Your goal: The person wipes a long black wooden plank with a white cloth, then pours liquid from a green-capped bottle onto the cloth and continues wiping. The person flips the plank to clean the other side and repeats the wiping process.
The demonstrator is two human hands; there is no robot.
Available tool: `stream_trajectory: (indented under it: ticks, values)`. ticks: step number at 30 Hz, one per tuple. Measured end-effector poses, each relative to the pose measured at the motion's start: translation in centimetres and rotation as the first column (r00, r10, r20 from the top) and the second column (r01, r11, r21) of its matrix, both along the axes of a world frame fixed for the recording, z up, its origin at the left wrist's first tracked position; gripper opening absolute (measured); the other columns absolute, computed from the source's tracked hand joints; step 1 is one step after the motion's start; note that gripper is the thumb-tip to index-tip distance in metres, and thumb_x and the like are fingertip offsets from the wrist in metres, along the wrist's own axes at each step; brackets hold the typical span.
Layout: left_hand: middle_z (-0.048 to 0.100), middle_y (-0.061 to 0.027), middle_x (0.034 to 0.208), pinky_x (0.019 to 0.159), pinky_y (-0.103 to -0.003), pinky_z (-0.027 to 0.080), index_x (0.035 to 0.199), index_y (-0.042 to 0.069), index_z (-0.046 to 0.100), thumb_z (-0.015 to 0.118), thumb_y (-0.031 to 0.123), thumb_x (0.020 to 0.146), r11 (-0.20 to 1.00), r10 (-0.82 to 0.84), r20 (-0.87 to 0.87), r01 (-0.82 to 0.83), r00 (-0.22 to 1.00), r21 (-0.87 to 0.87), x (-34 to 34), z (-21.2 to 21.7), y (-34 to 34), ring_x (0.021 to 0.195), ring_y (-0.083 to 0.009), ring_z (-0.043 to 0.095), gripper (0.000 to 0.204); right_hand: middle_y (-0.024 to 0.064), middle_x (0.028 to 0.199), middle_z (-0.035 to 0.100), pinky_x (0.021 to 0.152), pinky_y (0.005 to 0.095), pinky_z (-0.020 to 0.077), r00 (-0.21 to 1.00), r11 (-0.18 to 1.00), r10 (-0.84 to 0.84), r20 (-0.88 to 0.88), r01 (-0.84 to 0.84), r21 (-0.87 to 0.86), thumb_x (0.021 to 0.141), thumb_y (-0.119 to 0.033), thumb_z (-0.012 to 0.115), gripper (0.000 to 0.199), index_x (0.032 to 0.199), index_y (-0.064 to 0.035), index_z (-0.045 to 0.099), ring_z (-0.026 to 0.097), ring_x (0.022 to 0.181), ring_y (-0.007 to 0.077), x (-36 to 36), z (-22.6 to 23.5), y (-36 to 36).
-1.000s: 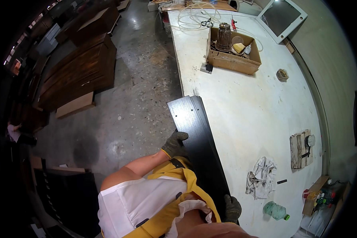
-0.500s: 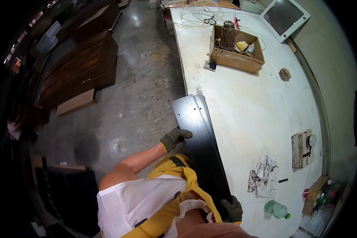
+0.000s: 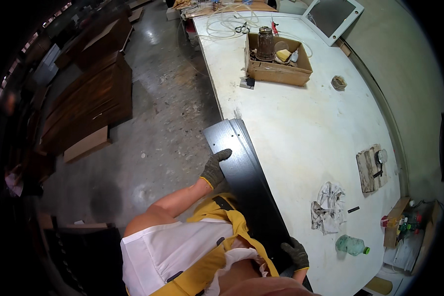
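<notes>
A small stack of long black wood-grain boards (image 3: 245,172) lies slantwise along the left edge of the white table, its near end partly hidden by my body. Small dark holes show near the far end of the top board. In a dark knitted glove with a yellow cuff, my left hand (image 3: 214,168) grips the stack's left edge, thumb on top and the other fingers mostly out of sight. Lower down, my right hand (image 3: 297,253), gloved alike, is closed over the right edge near the close end; its fingertips are partly hidden.
On the white table (image 3: 301,133) stand a cardboard box (image 3: 280,74) holding a brown jar, a small round container (image 3: 338,83), a stained rag (image 3: 328,209), a green-tinted bottle (image 3: 351,245) and a wooden block (image 3: 371,170). Dark wooden furniture (image 3: 91,103) sits on the floor at left.
My left hand has slid a little farther up the left edge of the boards. The table and its contents have shifted left in view as my head turned; both hands keep hold.
</notes>
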State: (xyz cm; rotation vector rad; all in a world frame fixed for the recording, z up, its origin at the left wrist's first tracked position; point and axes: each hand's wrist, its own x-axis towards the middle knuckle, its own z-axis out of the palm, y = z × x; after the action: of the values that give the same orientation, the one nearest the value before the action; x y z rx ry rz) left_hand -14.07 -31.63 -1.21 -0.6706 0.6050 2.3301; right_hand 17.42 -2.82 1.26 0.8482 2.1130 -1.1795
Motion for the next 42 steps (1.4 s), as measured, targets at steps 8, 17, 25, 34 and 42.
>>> stream_trajectory:
  ticks: [8,17,25,34,42]
  values:
    - [0.07,-0.0087,0.099,0.085,-0.039,0.057,0.103,0.004,0.067,0.071,0.013,0.087,0.986,0.027,0.014,-0.024,1.0,-0.165,-0.7,-2.5,2.5,0.088,-0.0232,0.067,0.019,0.0223,0.12,0.067,0.097,0.0456,0.0483,0.998,0.997,0.039,0.046,-0.042,0.065,0.079,-0.06,0.071,0.079,0.135,-0.006,0.057,0.063,0.114,0.0378,2.1,-2.0,0.8]
    - [0.064,-0.0107,0.118,0.095,-0.048,0.047,0.121,0.016,0.066,0.073,0.034,0.083,0.963,-0.049,-0.021,0.042,0.999,-0.265,0.2,-1.9,2.2,0.101,-0.029,0.06,0.042,0.0219,0.118,0.068,0.096,0.0456,0.0482,0.996,0.996,0.057,0.069,-0.062,0.068,0.079,-0.058,0.071,0.077,0.133,-0.0044,0.059,0.063,0.113,0.0383,1.2,-1.8,0.5]
    - [0.066,-0.0097,0.122,0.1,-0.034,0.047,0.126,0.007,0.064,0.068,0.013,0.089,0.835,-0.149,-0.553,-0.196,0.82,-0.515,-2.5,-10.0,-2.0,0.114,-0.0213,0.059,0.038,0.016,0.121,0.068,0.098,0.0388,0.0488,0.969,0.972,0.037,-0.244,0.022,0.232,0.087,-0.056,0.066,0.067,0.134,-0.0087,0.059,0.065,0.114,0.0304,-0.9,-1.6,0.7]
    - [0.06,-0.0166,0.133,0.104,-0.043,0.046,0.129,0.002,0.059,0.054,0.029,0.099,0.725,-0.669,-0.636,0.153,0.383,-0.671,-4.1,6.7,-7.4,0.121,-0.0263,0.057,0.041,0.0154,0.135,0.059,0.109,0.0451,0.0375,0.75,0.679,0.035,-0.661,0.467,0.566,0.088,-0.058,0.059,0.071,0.136,-0.0069,0.055,0.048,0.131,0.0348,-1.4,0.8,-8.6]
    - [0.05,-0.0171,0.147,0.113,-0.036,0.033,0.143,-0.004,0.047,0.055,0.016,0.095,0.247,-0.752,-0.377,0.3,-0.541,-0.921,-1.5,10.5,6.6,0.138,-0.0264,0.044,0.053,0.0138,0.143,0.052,0.116,0.0496,0.028,0.695,0.196,-0.223,-0.684,0.719,0.667,0.088,-0.054,0.063,0.067,0.139,-0.0113,0.053,0.041,0.138,0.0333,3.0,1.1,-16.0]
